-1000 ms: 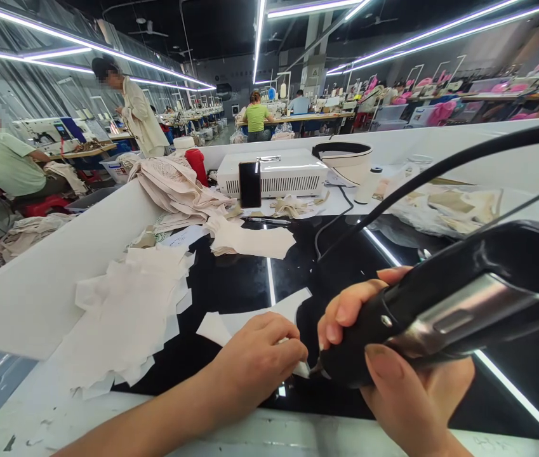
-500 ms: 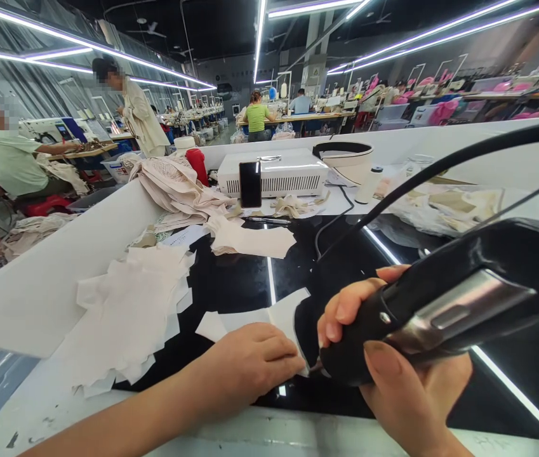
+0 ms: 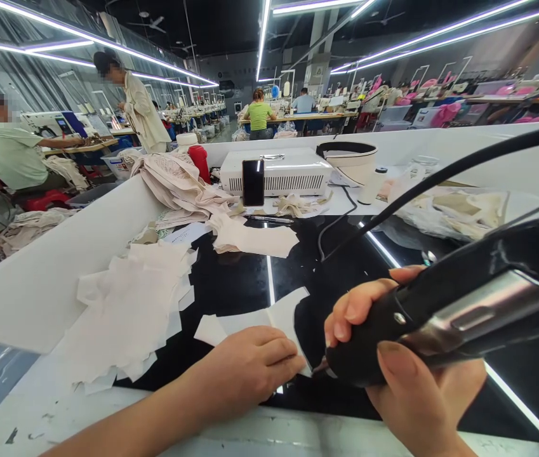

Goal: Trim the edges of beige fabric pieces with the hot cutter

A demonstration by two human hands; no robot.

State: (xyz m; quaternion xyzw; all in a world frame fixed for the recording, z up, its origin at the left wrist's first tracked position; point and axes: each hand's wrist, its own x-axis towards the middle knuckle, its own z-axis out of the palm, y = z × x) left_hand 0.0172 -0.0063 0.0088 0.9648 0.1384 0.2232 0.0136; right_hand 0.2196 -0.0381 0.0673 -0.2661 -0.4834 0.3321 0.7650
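My right hand (image 3: 414, 397) is wrapped round a black corded handheld power tool (image 3: 483, 279) with a silver panel on its side. Its small metal tip (image 3: 322, 366) points left, at the lower corner of a pale cut fabric piece (image 3: 286, 311). Fingers together and bent, my left hand (image 3: 252, 365) grips that piece near the corner, covering part of it. Underneath lies a glossy black work surface (image 3: 231, 285). I cannot tell whether the tip touches the fabric.
A stack of pale cut pieces (image 3: 126, 304) lies left; another piece (image 3: 257, 239) lies ahead. Behind stand a phone (image 3: 252, 183), a white vented box (image 3: 298, 174) and a visor (image 3: 348, 165). The tool's thick cable (image 3: 440, 174) arches across the right. Co-workers sit and stand beyond the white side panels.
My right hand and the tool have shifted slightly right, the tip drawing a little away from the fabric corner. My left hand stays on the piece. The view has moved slightly.
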